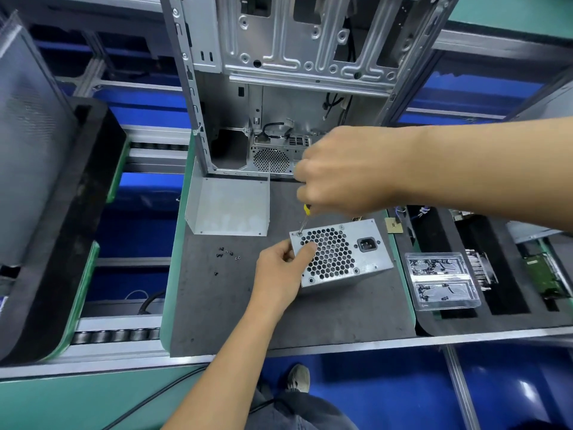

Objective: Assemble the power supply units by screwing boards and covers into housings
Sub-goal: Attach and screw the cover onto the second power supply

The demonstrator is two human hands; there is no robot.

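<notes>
I am gripping a yellow-handled screwdriver (305,216) in my right hand (344,172), its tip on a corner screw (299,234) of the power supply unit (341,257). My left hand (280,271) is holding the unit's left edge, near the grey mat's (235,308) right edge.

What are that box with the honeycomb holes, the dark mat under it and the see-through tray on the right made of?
Power supply box: bare sheet metal, probably steel; dull grey sheen, punched holes, folded edges.
Mat: looks like dark grey foam or rubber; matte, slightly speckled.
Tray: thin clear plastic, moulded into pockets, glossy highlights.
</notes>
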